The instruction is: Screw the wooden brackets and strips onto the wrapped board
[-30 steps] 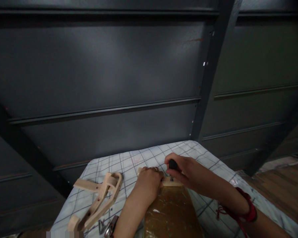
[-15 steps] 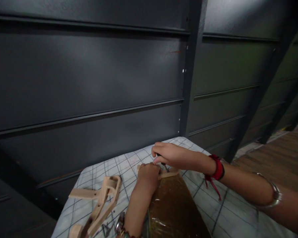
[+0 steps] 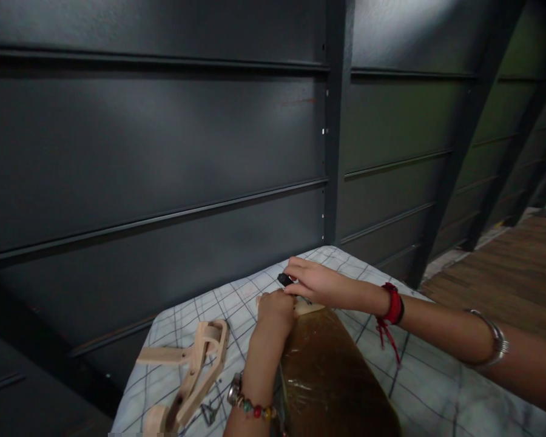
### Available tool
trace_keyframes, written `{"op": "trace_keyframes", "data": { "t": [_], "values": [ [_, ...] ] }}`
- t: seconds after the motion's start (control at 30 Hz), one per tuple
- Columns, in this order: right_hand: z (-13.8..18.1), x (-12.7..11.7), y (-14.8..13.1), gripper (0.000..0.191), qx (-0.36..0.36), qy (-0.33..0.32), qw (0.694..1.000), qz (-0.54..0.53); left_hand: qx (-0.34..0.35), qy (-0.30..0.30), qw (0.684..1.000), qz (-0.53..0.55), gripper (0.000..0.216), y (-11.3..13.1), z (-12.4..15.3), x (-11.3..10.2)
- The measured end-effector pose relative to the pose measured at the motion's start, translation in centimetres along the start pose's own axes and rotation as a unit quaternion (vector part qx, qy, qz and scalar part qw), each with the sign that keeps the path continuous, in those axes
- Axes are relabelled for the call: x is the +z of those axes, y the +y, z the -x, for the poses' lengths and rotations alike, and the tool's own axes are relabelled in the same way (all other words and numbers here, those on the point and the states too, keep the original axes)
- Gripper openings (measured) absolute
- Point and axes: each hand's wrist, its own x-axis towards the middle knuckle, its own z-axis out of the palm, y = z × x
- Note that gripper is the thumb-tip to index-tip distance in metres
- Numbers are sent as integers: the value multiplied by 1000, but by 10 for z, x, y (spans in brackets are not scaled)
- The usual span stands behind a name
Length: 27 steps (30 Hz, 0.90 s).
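Observation:
My right hand (image 3: 318, 282) is closed around a screwdriver (image 3: 284, 279) with a black handle. Its thin metal shaft slants down toward a pale wooden piece (image 3: 312, 308). That piece lies at the far end of a brown block (image 3: 334, 370) wrapped in shiny clear film or tape. Over the left part of the wooden piece, my left hand (image 3: 275, 309) is closed and presses down, with its fingertips mostly hidden. To the left of my left forearm lies a jointed assembly of pale wooden strips (image 3: 193, 376).
A white checked cloth (image 3: 241, 303) covers the table. Small dark metal pieces (image 3: 210, 414), perhaps screws, lie by the wooden assembly. A dark grey metal panel wall (image 3: 164, 152) rises just behind the table. Wooden floor (image 3: 491, 267) shows at the right.
The screwdriver has tilted, its handle now leaning left and lower, clear of my right fingers. My right hand has shifted slightly. The whole view has turned a little.

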Motion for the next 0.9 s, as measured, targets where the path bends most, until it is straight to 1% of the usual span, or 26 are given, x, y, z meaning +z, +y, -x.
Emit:
{"op": "trace_keyframes", "data": {
  "t": [0.1,0.13,0.2,0.27,0.37,0.47,0.6,0.73,0.83,0.9],
  "values": [
    [1,0,0,11,9,31,999,-7,2,2,1000,-2,24,0,-1,1],
    [1,-2,-1,15,11,41,999,-12,5,2,1000,-3,25,0,-1,2],
    [2,-8,0,31,8,54,998,-24,10,5,1000,-4,26,0,-1,3],
    [2,-14,1,37,-7,50,998,-31,12,8,1000,-5,26,1,-1,3],
    [3,-21,4,29,-30,35,998,-35,13,14,1000,-4,26,1,0,3],
    [4,-20,7,17,-29,48,998,-41,12,15,1000,-4,27,0,-1,3],
    [6,-15,9,20,-5,72,996,-43,15,11,1000,-1,26,-2,-4,4],
    [9,-19,9,30,8,37,998,-40,25,15,1000,7,26,-3,-6,7],
    [10,-26,6,26,-4,-6,999,-36,33,22,999,12,25,-4,-7,9],
    [9,-27,4,28,-15,-21,999,-29,35,28,999,15,26,-5,-7,10]
  ]
}}
